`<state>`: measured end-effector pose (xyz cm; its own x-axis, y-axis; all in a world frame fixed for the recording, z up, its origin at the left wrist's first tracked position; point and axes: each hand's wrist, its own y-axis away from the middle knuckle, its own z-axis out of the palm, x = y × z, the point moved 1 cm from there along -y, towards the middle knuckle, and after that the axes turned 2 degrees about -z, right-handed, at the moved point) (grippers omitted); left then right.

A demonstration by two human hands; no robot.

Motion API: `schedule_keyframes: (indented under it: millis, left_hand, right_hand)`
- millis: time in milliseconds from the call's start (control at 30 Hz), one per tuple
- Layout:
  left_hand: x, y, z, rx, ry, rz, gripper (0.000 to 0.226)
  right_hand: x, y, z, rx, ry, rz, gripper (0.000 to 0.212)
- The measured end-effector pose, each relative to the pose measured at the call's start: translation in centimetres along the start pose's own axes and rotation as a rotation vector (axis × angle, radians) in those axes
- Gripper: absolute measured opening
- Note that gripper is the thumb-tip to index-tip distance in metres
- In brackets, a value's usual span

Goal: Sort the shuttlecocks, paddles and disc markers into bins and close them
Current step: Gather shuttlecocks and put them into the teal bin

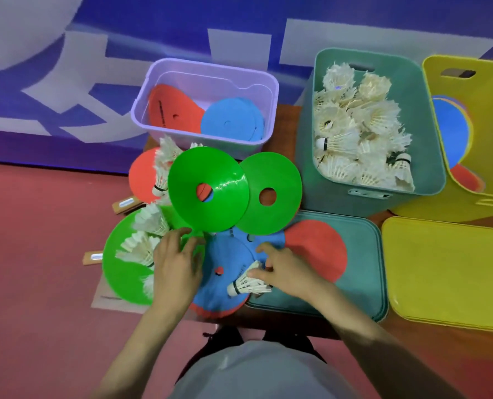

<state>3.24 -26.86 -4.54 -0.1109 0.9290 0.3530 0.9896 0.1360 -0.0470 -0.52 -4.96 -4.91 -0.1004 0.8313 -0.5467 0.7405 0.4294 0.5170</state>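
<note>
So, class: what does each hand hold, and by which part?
Left hand pinches the raised green disc marker by its lower rim; the right hand grips a shuttlecock by its feathers.

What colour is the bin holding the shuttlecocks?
Teal green bin, clearest in the head view.

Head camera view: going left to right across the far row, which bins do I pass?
First the lilac bin → teal bin full of shuttlecocks → yellow bin.
</note>
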Motion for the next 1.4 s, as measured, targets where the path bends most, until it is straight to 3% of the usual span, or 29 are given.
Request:
schedule_keyframes:
  millis: [167,367,567,800,1067,1400]
  left_hand:
    - [-2.0,0.3,-0.7,0.017,-0.011,-0.065,0.029]
    - [-3.3,-0.6,-0.5,-0.068,-0.103,-0.069,0.045]
    - [-3.4,-2.5,-1.6,-0.091,-0.206,-0.035,0.025]
    - [-1.2,-3.9,-4.2,0.059,0.188,-0.068,0.008]
    - [3.3,-5.6,-5.6,-0.007,0.47,-0.234,0.009]
    - [14.7,-11.0,-7.0,0.076,0.904,-0.016,0.014]
  right_hand:
    - [-1.2,-1.2,1.4,0.028,-0.143,0.063,0.046]
    - [-3.4,-1.7,0.2,0.219,-0.283,-0.019,0.03]
    - [-4.7,-1.7,-1.6,0.368,-0.378,-0.117,0.025]
    - [-4.7,-1.6,-3.3,0.485,-0.481,-0.144,0.026]
    - [-3.2,-0.8,-7.4,0.657,-0.451,-0.237,0.026]
    - [-0.6,4.2,-16.8,1.001,-0.459,-0.332,0.026]
